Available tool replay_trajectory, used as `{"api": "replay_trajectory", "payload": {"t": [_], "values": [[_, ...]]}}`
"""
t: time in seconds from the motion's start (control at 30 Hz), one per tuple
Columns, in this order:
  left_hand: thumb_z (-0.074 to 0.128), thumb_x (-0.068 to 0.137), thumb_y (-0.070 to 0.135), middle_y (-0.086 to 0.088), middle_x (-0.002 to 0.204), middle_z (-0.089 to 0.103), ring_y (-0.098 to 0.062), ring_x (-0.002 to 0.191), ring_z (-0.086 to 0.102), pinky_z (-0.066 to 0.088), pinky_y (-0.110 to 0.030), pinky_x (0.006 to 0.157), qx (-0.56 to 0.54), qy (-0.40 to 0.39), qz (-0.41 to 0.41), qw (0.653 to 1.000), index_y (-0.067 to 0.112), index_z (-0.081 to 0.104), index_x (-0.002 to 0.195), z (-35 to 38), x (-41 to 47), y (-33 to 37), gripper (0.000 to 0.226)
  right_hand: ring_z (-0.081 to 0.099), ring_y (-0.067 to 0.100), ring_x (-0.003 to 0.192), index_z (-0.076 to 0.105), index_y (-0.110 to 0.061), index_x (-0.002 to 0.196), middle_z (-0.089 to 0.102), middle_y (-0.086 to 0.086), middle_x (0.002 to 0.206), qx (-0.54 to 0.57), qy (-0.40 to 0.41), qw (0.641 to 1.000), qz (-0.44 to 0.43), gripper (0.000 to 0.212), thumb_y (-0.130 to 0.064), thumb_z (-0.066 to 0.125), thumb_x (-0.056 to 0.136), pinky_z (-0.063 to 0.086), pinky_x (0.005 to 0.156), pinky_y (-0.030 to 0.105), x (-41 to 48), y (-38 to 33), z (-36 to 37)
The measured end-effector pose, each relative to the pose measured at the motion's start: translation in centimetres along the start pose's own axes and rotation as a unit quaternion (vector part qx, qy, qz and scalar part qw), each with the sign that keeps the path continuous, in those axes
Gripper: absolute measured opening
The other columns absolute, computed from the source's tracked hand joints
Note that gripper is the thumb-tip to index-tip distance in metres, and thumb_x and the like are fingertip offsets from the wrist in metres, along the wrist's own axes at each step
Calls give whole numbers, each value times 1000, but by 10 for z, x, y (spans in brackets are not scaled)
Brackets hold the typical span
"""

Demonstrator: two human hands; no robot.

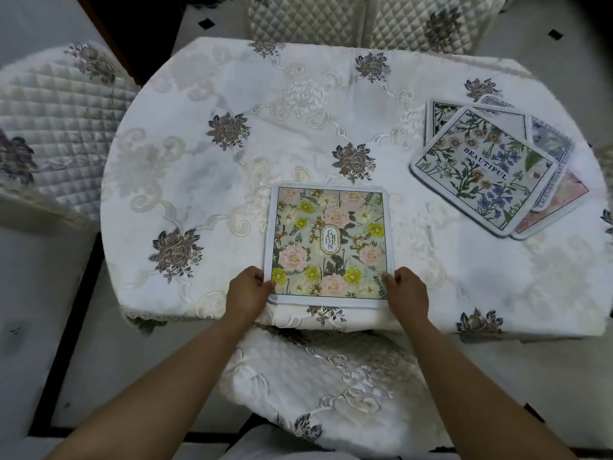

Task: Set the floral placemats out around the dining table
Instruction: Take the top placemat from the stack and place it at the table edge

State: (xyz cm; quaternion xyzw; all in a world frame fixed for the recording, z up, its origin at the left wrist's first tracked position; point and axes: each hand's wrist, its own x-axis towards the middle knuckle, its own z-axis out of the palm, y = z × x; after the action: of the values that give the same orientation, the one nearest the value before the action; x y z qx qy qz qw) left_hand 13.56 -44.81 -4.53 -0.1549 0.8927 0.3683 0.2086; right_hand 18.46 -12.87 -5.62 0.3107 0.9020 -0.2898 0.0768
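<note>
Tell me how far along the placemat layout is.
None looks finished. In hand: the left hand and right hand grip the square pink-and-yellow "Garden" placemat at the near table edge. Left: the pile topped by the "Beautiful" wildflower placemat on the right.

Garden placemat (330,242) lies flat at near edge; others stacked (486,167) far right.

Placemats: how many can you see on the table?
5: the Garden placemat at the near edge, and four stacked at right, the Beautiful placemat on top. More may hide underneath.
</note>
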Motion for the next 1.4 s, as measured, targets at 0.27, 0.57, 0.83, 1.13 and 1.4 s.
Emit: {"api": "replay_trajectory", "payload": {"t": [0.27, 0.57, 0.83, 1.13, 1.4], "values": [[70, 79, 19, -16, 92, 60, -37, 84, 56, 47, -43, 70, 162, 47, 129, 977, 7, 55, 96, 2, -9, 11, 25, 53, 30, 70, 47, -9, 90, 52, 11, 86, -60, 18, 998, -10, 26, -33, 50, 97, 39, 58, 34, -6, -10, 5], [56, 85, 18, -16, 106, 58, -36, 97, 55, 47, -42, 78, 286, 0, 108, 952, 9, 56, 106, 10, -11, 25, 23, 60, 34, 87, 55, -4, 101, 59, 17, 96, -18, -88, 995, -37, 22, -24, 59, 91, 42, 66, 31, -11, -9, -28], [58, 84, 23, -20, 100, 60, -40, 94, 54, 46, -44, 79, 253, 66, 63, 963, 8, 58, 102, 33, -27, 41, 23, 57, 20, 90, 56, -12, 116, 60, 9, 109, 22, -84, 996, -21, 32, -32, 61, 91, 43, 75, 28, 2, 30, -68], [69, 80, 19, -20, 97, 64, -38, 89, 59, 50, -42, 74, 188, 120, 51, 973, 7, 64, 98, 118, -67, 119, 22, 55, 18, 84, 59, -16, 98, 62, 1, 91, 67, -125, 989, -49, 17, -31, 60, 90, 39, 72, 28, 85, 101, -144], [68, 85, 18, -20, 102, 64, -35, 98, 59, 49, -41, 82, 122, 91, 141, 978, 2, 62, 104, 175, -18, 259, 26, 54, 24, 80, 57, -15, 81, 58, 2, 83, 133, -71, 988, 34, 15, -27, 58, 91, 36, 62, 31, 181, 161, -217]]}}
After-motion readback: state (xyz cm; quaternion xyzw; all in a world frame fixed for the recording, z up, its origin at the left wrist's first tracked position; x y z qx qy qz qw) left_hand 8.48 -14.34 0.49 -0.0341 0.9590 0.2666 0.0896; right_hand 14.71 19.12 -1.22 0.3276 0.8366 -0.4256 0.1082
